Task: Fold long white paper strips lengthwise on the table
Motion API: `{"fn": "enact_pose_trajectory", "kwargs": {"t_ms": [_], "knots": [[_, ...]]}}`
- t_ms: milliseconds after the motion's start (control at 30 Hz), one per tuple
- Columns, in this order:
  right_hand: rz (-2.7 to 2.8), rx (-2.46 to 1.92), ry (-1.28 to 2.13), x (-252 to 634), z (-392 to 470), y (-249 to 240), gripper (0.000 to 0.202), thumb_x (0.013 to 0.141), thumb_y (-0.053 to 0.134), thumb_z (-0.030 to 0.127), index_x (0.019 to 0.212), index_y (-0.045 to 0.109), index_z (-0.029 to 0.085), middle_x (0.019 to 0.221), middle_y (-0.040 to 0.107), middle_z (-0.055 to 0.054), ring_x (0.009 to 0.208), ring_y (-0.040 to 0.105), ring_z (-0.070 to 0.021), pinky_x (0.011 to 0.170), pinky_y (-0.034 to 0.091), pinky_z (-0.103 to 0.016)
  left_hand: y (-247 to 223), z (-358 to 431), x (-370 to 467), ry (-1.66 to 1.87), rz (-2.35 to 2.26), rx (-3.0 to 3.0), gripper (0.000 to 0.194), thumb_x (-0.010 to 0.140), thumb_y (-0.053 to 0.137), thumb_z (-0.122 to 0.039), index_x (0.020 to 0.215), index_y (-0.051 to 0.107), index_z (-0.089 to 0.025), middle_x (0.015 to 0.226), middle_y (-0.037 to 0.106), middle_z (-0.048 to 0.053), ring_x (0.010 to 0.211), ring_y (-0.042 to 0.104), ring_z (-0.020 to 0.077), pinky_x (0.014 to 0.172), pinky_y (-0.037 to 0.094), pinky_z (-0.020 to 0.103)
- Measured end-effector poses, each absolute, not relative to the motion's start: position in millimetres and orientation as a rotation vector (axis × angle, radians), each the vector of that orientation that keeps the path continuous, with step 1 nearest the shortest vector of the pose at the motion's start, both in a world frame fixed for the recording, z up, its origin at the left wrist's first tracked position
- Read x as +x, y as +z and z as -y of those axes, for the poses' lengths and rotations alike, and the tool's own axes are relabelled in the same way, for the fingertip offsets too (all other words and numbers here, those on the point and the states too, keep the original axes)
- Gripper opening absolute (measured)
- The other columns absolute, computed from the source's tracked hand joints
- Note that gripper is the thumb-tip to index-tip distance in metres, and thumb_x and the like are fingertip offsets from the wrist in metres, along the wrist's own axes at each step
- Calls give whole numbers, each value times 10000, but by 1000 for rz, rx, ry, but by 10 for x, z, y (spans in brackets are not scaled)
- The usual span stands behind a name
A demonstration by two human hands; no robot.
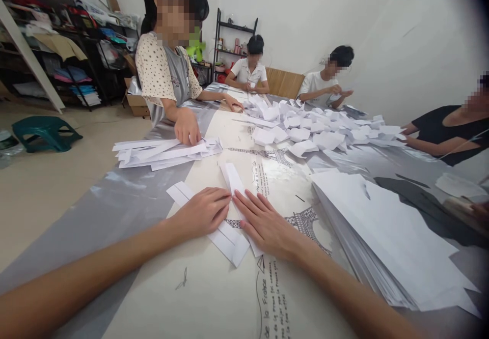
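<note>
My right hand (263, 222) lies flat on a folded white paper strip (233, 176), its fingers stretched out and slightly apart. My left hand (206, 210) is closed, fingers together, with the tips at the left edge of that strip; they seem to pinch it. Beneath the left hand lies a second folded paper strip (229, 245), set at a slant on the table. Both strips rest on a cream table cover (164, 288) printed with Eiffel towers and writing. The left palm and part of the right strip are hidden.
To the right stands a stack of white paper sheets (367, 227). Ahead is a heap of folded papers (305, 125). At left, a co-worker's hand (188, 126) touches a pile of paper strips (160, 153). Several people sit or stand around the table. A green stool (46, 130) is on the floor.
</note>
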State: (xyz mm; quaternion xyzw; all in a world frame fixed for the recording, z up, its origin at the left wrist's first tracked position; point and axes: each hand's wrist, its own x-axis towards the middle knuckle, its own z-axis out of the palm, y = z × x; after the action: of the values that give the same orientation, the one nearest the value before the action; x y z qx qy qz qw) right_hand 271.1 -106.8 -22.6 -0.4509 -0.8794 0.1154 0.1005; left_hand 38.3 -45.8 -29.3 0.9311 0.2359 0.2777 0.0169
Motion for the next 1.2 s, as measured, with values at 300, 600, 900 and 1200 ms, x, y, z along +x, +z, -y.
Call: {"fn": "enact_pose_trajectory", "kwargs": {"t_ms": [300, 600, 900, 1200], "knots": [[2615, -1312, 385, 2750, 1042, -206, 599, 1082, 235, 489, 1610, -23, 372, 1678, 47, 75, 1551, 51, -250, 1273, 129, -534, -293, 457, 381, 884, -727, 2896, 288, 1022, 410, -195, 1124, 673, -142, 1136, 706, 116, 1064, 671, 240, 958, 536, 430], [2629, -1315, 421, 2764, 1038, -184, 661, 1074, 232, 524, 1603, -110, 322, 1683, 44, 36, 1554, 34, -234, 1278, 105, -515, -272, 467, 376, 802, -723, 2917, 251, 1036, 418, -218, 1215, 584, -159, 1158, 677, 108, 1097, 642, 241, 951, 523, 418], [2624, -1336, 463, 2771, 1031, -164, 706, 1066, 212, 551, 1608, -133, 258, 1689, 51, -12, 1558, 20, -232, 1279, 92, -507, -290, 453, 351, 765, -681, 2986, 323, 1036, 421, -210, 1320, 569, -169, 1245, 645, 125, 1133, 627, 256, 962, 525, 431], [2627, -1338, 480, 2772, 1028, -154, 712, 1062, 219, 558, 1614, -122, 263, 1690, 42, -12, 1558, 12, -231, 1285, 86, -502, -240, 447, 354, 690, -682, 2989, 309, 1025, 437, -226, 1247, 649, -196, 1204, 611, 125, 1078, 621, 249, 923, 541, 426]]}}
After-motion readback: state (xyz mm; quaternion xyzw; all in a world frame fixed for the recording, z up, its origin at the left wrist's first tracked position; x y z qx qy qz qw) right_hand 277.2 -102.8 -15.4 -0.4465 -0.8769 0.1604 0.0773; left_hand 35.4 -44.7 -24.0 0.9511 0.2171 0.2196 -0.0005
